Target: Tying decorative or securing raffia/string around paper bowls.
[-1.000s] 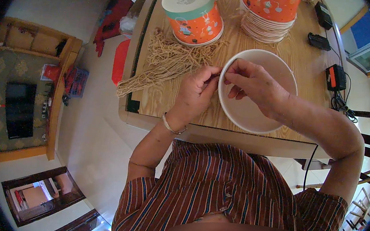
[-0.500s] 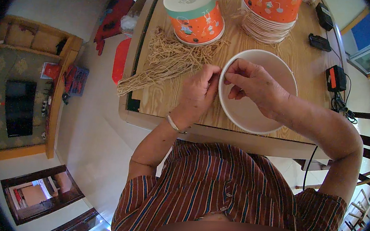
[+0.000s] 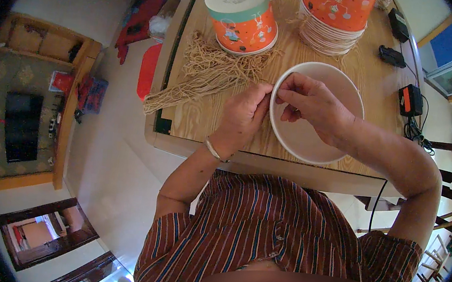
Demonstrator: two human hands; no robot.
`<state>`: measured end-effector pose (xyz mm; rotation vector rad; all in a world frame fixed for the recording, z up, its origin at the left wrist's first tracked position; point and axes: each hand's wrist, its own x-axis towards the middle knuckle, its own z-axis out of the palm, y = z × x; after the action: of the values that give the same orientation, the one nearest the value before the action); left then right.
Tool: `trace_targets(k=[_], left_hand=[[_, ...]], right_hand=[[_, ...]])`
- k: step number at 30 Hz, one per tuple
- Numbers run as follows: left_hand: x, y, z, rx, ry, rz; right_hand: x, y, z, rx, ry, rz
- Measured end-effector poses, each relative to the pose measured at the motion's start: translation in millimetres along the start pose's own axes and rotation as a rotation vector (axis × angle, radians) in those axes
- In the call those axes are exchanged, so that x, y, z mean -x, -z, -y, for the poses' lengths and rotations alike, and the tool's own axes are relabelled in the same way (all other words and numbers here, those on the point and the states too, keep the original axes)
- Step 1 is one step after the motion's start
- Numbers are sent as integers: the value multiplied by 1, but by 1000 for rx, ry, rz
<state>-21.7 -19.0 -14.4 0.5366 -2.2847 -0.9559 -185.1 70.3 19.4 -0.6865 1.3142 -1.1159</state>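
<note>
A white paper bucket stands at the table's near edge, its open mouth toward me. My left hand is outside its left rim, fingers pressed together against the wall. Just inside the same rim, my right hand pinches with thumb and forefinger. What lies between the fingertips of either hand is too small to make out. Left of the bucket, a bundle of tan twisted paper cords lies spread on the table. Behind the cords an orange and green printed paper bucket sits upside down.
A stack of nested orange buckets stands at the back. Along the right table edge lie black power adapters with coiled cable. A red stool is beyond the wooden table's left edge.
The view has shifted slightly, so the table things sit a little further right. Both hands stay at the bucket's left rim, with the left fingers slightly higher against it.
</note>
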Motion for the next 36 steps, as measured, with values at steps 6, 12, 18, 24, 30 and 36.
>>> trace_targets(k=[6,12,18,24,30,36], left_hand=[[-1,-2,0,-14,-17,-72],[-7,5,11,739,382,-165],[-16,28,7,537,155,-170],[-35,24,-14,305,-134,-45],[-57,34,-26,224,-152,240],[-75,34,-21,39,-409,302]], right_hand=[[-3,1,-1,18,8,23],[-3,3,1,217,-7,39],[6,7,10,287,60,69],[16,2,12,895,498,-50],[24,2,12,1565,1148,-125],[22,2,8,1774,1125,-158]])
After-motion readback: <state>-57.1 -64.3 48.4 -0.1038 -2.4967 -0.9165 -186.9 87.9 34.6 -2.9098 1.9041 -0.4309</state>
